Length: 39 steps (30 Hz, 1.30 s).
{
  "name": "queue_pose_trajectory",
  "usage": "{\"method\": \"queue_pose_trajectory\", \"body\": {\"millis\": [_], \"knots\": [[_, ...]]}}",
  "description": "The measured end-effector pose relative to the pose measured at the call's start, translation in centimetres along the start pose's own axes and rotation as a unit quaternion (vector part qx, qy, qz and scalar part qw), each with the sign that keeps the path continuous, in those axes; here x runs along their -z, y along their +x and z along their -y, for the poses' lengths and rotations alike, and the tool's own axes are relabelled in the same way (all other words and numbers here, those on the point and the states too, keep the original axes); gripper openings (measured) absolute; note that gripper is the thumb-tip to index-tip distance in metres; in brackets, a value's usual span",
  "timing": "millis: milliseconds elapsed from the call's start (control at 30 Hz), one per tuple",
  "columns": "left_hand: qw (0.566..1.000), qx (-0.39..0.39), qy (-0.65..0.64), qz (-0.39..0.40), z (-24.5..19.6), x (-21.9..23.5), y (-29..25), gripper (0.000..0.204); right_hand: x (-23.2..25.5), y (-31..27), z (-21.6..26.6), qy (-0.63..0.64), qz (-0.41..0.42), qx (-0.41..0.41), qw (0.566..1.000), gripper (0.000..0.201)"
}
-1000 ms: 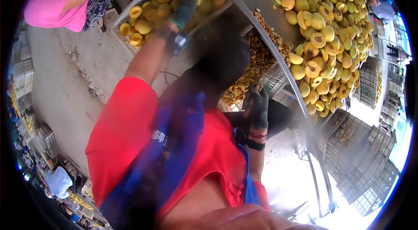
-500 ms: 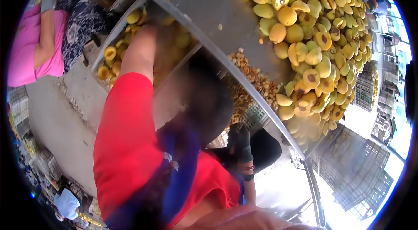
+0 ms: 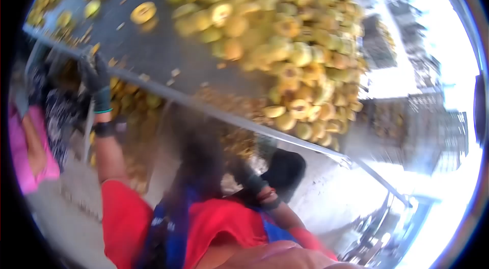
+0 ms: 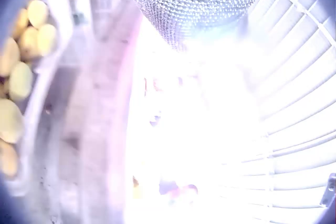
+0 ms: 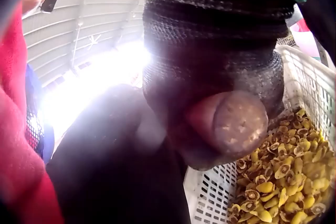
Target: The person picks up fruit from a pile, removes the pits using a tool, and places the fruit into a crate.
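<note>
In the head view, my left hand (image 3: 95, 78), gloved in dark grey, is raised at the metal table's edge (image 3: 168, 93), its fingers spread upward. A small yellow piece (image 3: 95, 48) shows at the fingertips; whether they touch it is unclear. Past that hand, a cut yellow fruit (image 3: 143, 13) is over the table. The left wrist view has the glove's knit cuff (image 4: 194, 3), the fingers lost in glare. My right hand (image 3: 247, 175) is low under the table edge; in the right wrist view its glove curls round a round-ended brown handle-like thing (image 5: 241, 121).
A big heap of halved yellow fruit (image 3: 300, 55) covers the table's right part. Below the edge are fruit in a tray (image 3: 132, 98) and a white crate (image 5: 310, 79) of fruit scraps (image 5: 286, 182). A person in pink (image 3: 38, 154) is at the far left.
My left hand has come up out of the fruit tray to the table edge. The head view has swung, shifting the heap leftward. My right hand still holds its thing low down.
</note>
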<state>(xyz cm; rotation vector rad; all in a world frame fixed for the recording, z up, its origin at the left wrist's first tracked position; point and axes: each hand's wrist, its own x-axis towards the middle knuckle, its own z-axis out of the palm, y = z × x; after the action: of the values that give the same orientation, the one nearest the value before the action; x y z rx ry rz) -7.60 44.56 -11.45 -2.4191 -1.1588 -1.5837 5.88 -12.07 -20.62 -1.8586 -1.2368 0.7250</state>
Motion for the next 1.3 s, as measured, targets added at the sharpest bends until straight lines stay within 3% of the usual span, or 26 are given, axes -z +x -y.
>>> {"method": "queue_pose_trajectory", "body": {"millis": [33,67,100,133,200,233,367,400,433,467,500,533,567,633,733,767,800,833,900,967,1033,1067,1100,1133,1233,1300], "knots": [[1.000,-0.029,-0.012,0.001,-2.6,-2.9,2.0,0.034,0.0,0.8,0.6,-0.099,-0.033,0.010,0.995,0.013],[0.998,-0.061,-0.012,0.002,-4.4,-5.2,4.0,0.039,-1.3,0.6,-0.5,-0.200,0.018,-0.034,0.979,0.015],[0.996,-0.094,-0.003,0.004,-5.7,-6.9,5.9,0.044,0.7,3.4,2.9,-0.112,0.191,-0.226,0.949,0.014],[0.996,-0.010,0.025,0.082,-6.3,-8.8,7.1,0.048,2.9,6.4,6.6,-0.088,0.350,-0.404,0.840,0.015],[0.955,0.151,0.081,0.242,-5.9,-14.0,7.2,0.057,0.9,3.7,2.1,-0.305,0.309,-0.140,0.890,0.014],[0.950,0.146,0.087,0.262,-5.4,-15.7,6.9,0.057,-0.2,2.3,0.1,-0.404,0.277,-0.004,0.872,0.014],[0.947,0.081,0.051,0.308,-1.4,-26.0,1.3,0.051,0.4,0.3,0.8,-0.547,0.172,0.107,0.812,0.014],[0.950,0.052,0.032,0.307,-0.4,-27.1,0.6,0.049,0.1,0.3,0.8,-0.489,0.197,0.036,0.849,0.014],[0.931,0.053,0.041,0.359,-3.0,-25.5,0.3,0.046,0.4,0.9,1.0,-0.425,0.222,-0.032,0.877,0.013],[0.912,0.054,0.052,0.404,-5.7,-23.4,0.2,0.049,0.6,1.3,1.4,-0.415,0.230,-0.038,0.879,0.013],[0.934,0.015,-0.033,0.354,-9.6,-18.5,0.6,0.050,0.9,1.6,1.6,-0.405,0.238,-0.045,0.882,0.013],[0.936,0.017,-0.143,0.320,-10.2,-17.2,-0.3,0.052,1.4,1.6,2.7,-0.450,0.228,0.006,0.863,0.013],[0.927,0.014,-0.161,0.339,-10.3,-16.6,-1.4,0.055,2.1,1.6,3.7,-0.494,0.217,0.056,0.840,0.013],[0.902,-0.035,-0.250,0.350,-13.3,-12.0,-2.1,0.060,3.9,1.6,5.3,-0.504,0.192,0.013,0.842,0.017],[0.803,0.153,-0.368,0.442,-20.2,-3.2,-1.7,0.049,5.5,2.0,7.7,-0.504,0.177,-0.044,0.844,0.024],[0.809,0.130,-0.412,0.399,-20.5,-2.5,-3.3,0.041,5.4,1.9,8.3,-0.501,0.179,-0.060,0.845,0.026],[0.712,0.202,-0.521,0.426,-23.9,2.6,-2.2,0.035,4.4,1.6,6.6,-0.460,0.112,-0.052,0.879,0.028],[0.646,0.262,-0.552,0.457,-25.6,5.3,-2.1,0.034,3.5,1.4,5.1,-0.413,0.045,-0.038,0.909,0.031],[0.673,0.206,-0.565,0.432,-29.0,9.5,-2.7,0.033,3.9,2.2,4.9,-0.330,-0.154,0.031,0.931,0.034],[0.793,-0.043,-0.498,0.348,-30.5,12.0,-4.1,0.032,8.5,2.7,13.7,-0.107,-0.195,-0.055,0.973,0.034],[0.864,-0.256,-0.358,0.244,-29.3,11.3,-7.2,0.031,10.2,2.4,18.7,0.083,-0.211,-0.052,0.973,0.023],[0.818,-0.121,-0.454,0.333,-29.8,11.8,-7.8,0.032,11.1,2.3,21.3,0.175,-0.221,-0.049,0.958,0.017],[0.761,-0.007,-0.535,0.366,-32.2,13.7,-7.4,0.034,11.7,1.9,22.7,0.162,-0.200,-0.087,0.962,0.016],[0.692,0.113,-0.608,0.372,-34.6,15.5,-7.0,0.035,11.6,1.8,22.4,0.130,-0.206,-0.050,0.969,0.016],[0.660,0.163,-0.630,0.375,-37.4,18.9,-6.9,0.036,11.6,0.6,22.9,0.085,-0.217,-0.025,0.972,0.017],[0.726,0.082,-0.577,0.364,-38.0,20.2,-7.6,0.037,11.3,0.0,22.5,0.064,-0.220,-0.032,0.973,0.017]]}}
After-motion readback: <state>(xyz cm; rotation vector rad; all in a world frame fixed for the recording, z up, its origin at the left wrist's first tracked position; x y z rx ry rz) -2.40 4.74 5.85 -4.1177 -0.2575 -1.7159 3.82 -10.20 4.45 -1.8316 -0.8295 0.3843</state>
